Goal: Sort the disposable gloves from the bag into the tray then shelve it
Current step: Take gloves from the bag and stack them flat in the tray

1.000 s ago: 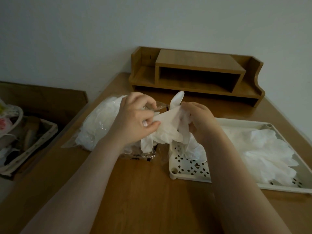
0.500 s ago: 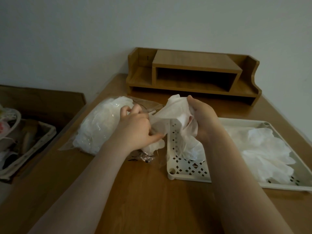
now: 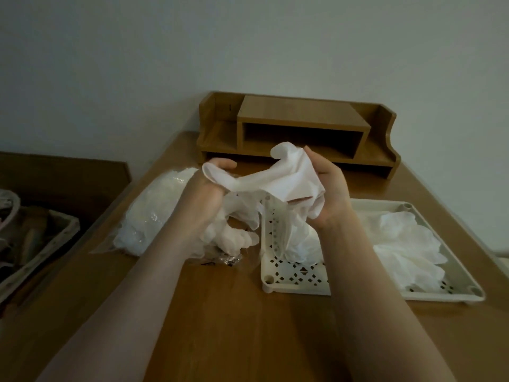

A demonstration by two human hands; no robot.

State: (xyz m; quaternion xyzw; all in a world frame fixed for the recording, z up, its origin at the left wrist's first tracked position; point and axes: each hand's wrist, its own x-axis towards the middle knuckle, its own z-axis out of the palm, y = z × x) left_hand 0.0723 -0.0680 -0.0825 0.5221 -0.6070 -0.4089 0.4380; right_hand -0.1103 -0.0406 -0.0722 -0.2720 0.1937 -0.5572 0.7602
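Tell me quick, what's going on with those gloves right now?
Left hand and right hand both grip one glove, raised above tray. Bag still holds gloves. Shelf unblocked.

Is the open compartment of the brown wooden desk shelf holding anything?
No, the brown wooden desk shelf shows only a dark, bare compartment, while the white perforated plastic tray sits on the table.

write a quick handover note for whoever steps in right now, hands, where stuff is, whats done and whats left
Left hand and right hand both grip one white glove stretched between them above the tray's left end.
Bag, still holding gloves, lies on the table left of the tray.
Done: a pile of gloves lies in the tray.
Left: lay this glove in, empty the bag, put the tray on the wooden shelf.
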